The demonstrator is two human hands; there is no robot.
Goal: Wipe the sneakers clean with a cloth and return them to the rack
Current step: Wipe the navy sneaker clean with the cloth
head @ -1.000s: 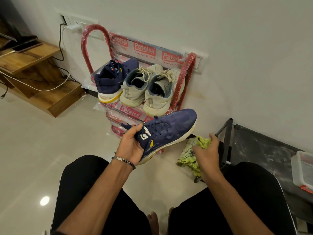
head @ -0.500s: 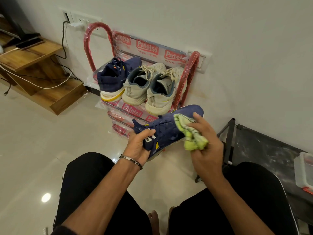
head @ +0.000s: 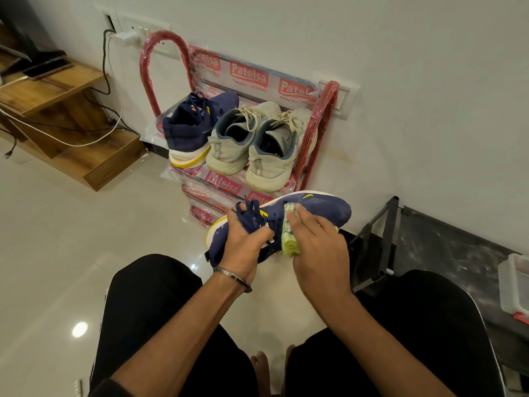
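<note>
The left hand (head: 243, 247) grips a navy sneaker (head: 323, 207) at its laced middle, fingers curled round the upper and into the laces, holding it above the floor (head: 57, 253) just in front of the rack (head: 315, 133). The toe points right, toward the wall; the heel sits near the left wrist, which wears a thin metal bangle (head: 233, 277). The right hand (head: 317, 247) presses a yellow-green cloth (head: 289, 242) against the side of the shoe, fingers fairly straight and laid flat over the bunched fabric, the fingertips reaching onto the navy upper.

On the top shelf of the red, plastic-wrapped rack stand three shoes with heels toward the camera: the matching navy sneaker (head: 191, 130) at left, then a pair of pale grey sneakers (head: 252, 141), touching side by side. The rack stands against the white wall.

A wooden stepped unit (head: 63, 116) lies to the left with cables trailing from a wall socket. A black metal frame (head: 375, 247) stands at right, near a clear plastic box (head: 515, 285). The person's knees in black fill the foreground.
</note>
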